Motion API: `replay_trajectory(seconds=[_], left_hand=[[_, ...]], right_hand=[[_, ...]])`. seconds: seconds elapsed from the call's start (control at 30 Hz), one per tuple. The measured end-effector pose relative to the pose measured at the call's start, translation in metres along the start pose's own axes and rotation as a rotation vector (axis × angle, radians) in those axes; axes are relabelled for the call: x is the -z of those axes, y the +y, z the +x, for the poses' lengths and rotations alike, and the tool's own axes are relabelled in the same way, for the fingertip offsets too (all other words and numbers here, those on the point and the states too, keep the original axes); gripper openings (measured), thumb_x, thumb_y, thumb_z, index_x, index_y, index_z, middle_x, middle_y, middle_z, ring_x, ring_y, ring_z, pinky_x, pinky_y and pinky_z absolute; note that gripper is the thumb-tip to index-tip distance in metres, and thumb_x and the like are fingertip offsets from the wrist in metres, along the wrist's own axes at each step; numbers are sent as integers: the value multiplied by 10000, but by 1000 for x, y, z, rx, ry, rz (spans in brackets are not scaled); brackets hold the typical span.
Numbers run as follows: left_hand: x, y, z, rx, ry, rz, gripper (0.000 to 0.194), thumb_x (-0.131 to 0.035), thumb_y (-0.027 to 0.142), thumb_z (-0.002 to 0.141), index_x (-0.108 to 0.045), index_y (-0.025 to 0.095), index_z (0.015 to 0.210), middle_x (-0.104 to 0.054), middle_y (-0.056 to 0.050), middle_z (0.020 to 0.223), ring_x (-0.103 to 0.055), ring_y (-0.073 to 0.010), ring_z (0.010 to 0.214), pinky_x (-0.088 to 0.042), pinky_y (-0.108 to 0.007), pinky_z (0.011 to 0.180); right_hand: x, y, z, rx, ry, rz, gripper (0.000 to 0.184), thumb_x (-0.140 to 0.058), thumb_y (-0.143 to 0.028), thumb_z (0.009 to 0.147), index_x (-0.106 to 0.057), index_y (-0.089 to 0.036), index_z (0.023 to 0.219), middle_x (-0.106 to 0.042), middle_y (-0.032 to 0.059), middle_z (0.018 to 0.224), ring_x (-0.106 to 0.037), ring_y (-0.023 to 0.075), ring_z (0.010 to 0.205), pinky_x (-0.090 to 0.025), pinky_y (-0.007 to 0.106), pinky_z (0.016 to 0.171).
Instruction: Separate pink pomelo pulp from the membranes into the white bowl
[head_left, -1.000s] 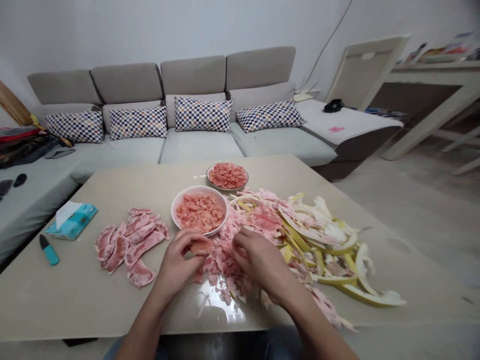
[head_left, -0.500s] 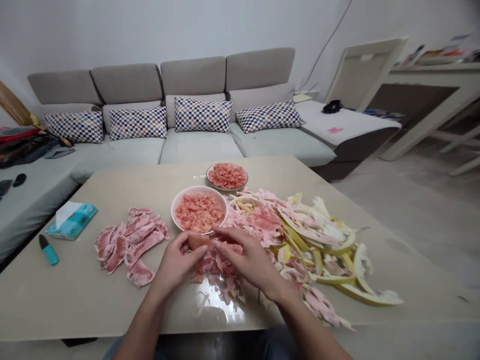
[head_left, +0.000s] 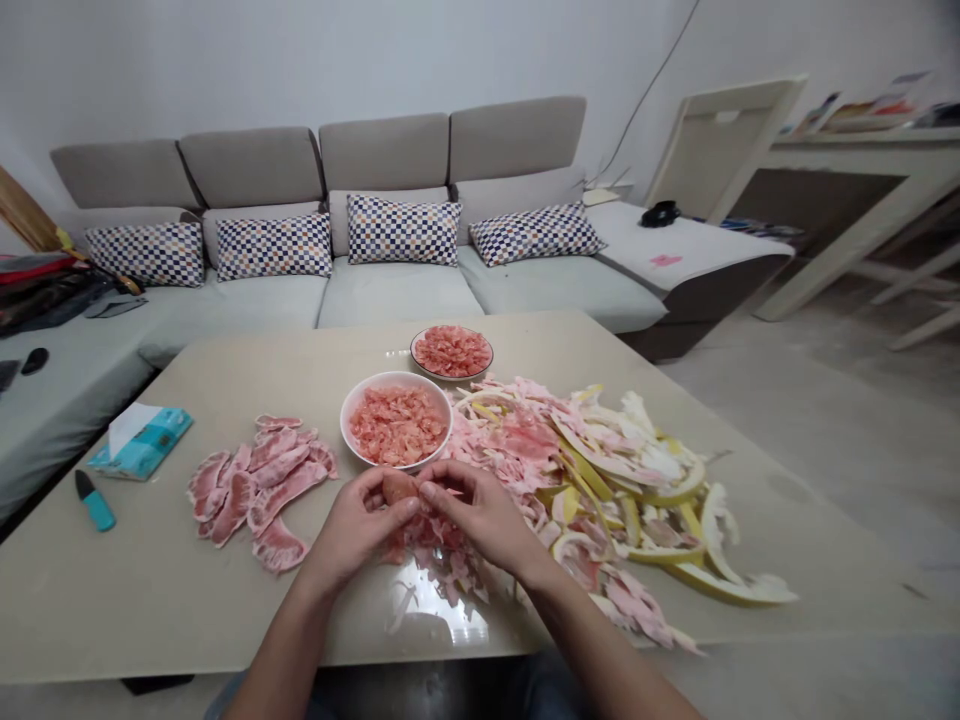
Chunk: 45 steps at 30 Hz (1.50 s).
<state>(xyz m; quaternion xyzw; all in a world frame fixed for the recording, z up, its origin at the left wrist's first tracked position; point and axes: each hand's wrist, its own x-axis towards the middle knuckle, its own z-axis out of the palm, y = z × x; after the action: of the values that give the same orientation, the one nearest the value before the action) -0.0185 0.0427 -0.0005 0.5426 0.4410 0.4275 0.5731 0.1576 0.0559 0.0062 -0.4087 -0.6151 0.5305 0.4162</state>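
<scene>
The white bowl (head_left: 343, 428) and the dark-rimmed plate (head_left: 480, 374) behind it hold pink pulp; before the bowl, your left hand (head_left: 358, 520) pinches a segment (head_left: 399, 487), partly finger-hidden, while your right hand (head_left: 480, 515), fingertips narrowed, now meets it, away from the peelings (head_left: 525, 440) it hovered over

The bowl (head_left: 344, 428) sits between segments (head_left: 279, 470) and peels (head_left: 592, 472), before the plate (head_left: 452, 378)

No readable text anywhere
</scene>
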Motion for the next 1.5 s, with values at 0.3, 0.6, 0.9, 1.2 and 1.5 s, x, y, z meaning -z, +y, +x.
replay_trajectory(seconds=[0.3,0.6,0.9,1.2,1.5], left_hand=[[4,2,-1,-1,-1,-151,179,-714,276,765,-627,152,861,-606,-19,831,-556,-126,754,-457,-242,711],[2,7,-3,54,56,-366,244,-707,274,777,-603,173,974,-584,-5,791,-566,-114,726,-495,-231,691],[1,8,-3,94,58,-413,267,-713,272,767,-620,167,994,-569,-18,824,-554,-124,756,-549,-308,753],[3,-1,4,126,175,-288,359,-726,384,733,-619,167,998,-559,-14,791,-551,-137,745,-567,-290,651],[1,-5,14,182,78,-407,347,-732,400,727,-665,147,955,-463,60,551,-383,-51,465,-504,-230,523]], right_hand=[[3,7,3,-142,-122,608,227,-701,-378,792,-645,-159,815,-606,-2,763,-566,111,690,-454,229,667],[-2,15,8,-128,-24,828,149,-708,-309,802,-659,-170,785,-598,2,776,-544,112,733,-454,228,713],[2,15,12,-155,12,846,189,-752,-339,754,-661,-176,785,-582,-5,780,-539,111,732,-451,229,692],[-5,19,29,-178,93,691,271,-788,-387,695,-664,-187,830,-587,-17,753,-529,102,669,-448,211,622],[-16,15,22,-108,15,574,259,-744,-400,746,-662,-213,906,-625,-9,839,-578,135,777,-466,257,743]])
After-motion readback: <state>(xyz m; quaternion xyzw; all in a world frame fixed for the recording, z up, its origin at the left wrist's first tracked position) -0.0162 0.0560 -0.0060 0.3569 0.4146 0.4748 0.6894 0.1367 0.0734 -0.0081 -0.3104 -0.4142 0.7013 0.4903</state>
